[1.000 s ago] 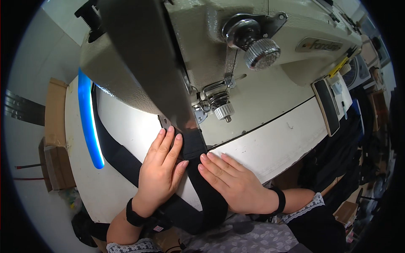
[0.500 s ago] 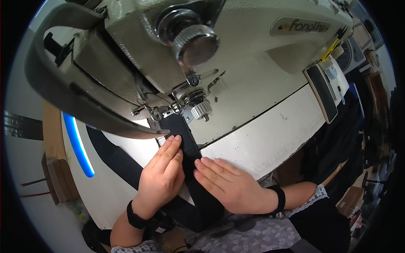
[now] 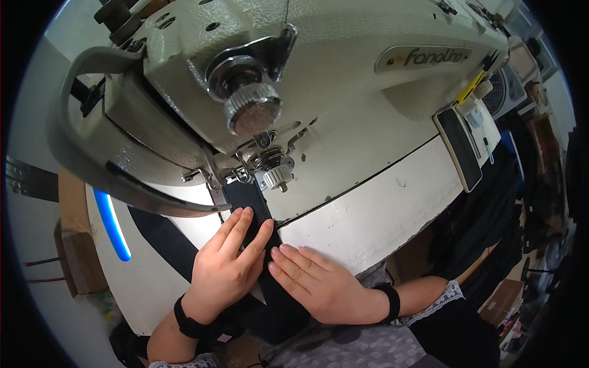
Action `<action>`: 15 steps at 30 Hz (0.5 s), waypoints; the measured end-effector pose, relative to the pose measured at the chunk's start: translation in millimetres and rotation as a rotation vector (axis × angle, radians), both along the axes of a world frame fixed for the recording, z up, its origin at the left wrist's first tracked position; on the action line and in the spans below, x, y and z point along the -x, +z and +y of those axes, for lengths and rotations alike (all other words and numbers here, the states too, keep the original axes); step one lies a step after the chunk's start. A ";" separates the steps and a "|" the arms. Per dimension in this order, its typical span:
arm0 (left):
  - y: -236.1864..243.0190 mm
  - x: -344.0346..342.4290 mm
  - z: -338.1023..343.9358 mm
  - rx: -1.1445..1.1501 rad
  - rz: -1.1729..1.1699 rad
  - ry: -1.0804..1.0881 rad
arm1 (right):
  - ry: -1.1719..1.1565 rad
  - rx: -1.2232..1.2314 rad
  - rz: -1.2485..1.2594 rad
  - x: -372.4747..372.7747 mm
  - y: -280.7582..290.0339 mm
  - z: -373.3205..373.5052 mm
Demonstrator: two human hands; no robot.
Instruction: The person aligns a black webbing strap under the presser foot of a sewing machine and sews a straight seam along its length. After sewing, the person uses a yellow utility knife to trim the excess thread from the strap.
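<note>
A band of black fabric (image 3: pixel 248 199) runs from under the needle area of a sewing machine (image 3: pixel 343 104) toward me and drops over the table's near edge. My left hand (image 3: pixel 228 257) lies on the band's left side, its fingers stretched out and the index finger spread from the others. On the right edge of the band rests my right hand (image 3: pixel 322 282), flat, with straight fingers close together. Neither hand grips the fabric. The presser foot and needle are mostly hidden behind the machine's head and metal parts.
A curved grey guard (image 3: pixel 80 165) arches over the left side of the machine. Further left a blue-white light strip (image 3: pixel 112 227) glows on the white table (image 3: pixel 362 214). A phone (image 3: pixel 459 150) lies at the right, beside a yellow-handled tool (image 3: pixel 469 89). Cardboard boxes (image 3: pixel 83 260) stand left.
My view has shifted slightly, so the machine sits lower in it. My left index finger has spread away from its neighbours; my right hand stays flat by the band.
</note>
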State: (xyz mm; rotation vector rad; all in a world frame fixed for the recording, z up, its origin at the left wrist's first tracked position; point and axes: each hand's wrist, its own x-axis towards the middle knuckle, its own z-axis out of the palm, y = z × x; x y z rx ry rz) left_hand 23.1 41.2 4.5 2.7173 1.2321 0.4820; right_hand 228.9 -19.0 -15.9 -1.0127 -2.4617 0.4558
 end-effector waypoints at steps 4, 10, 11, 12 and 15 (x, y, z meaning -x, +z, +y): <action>0.3 -0.3 2.1 -0.009 -0.013 0.002 | 0.009 0.006 -0.011 -0.6 1.4 4.0; -3.0 2.0 5.9 0.034 -0.051 0.014 | 0.012 0.005 -0.023 -0.3 3.8 9.5; -4.2 2.1 6.8 0.021 -0.053 0.016 | 0.011 0.003 -0.029 -0.1 4.1 10.5; -5.4 2.2 7.7 0.008 -0.055 0.018 | 0.010 0.001 -0.035 0.0 4.9 12.0; -7.4 3.4 10.5 -0.012 -0.055 0.023 | 0.010 -0.007 -0.049 0.7 5.4 15.5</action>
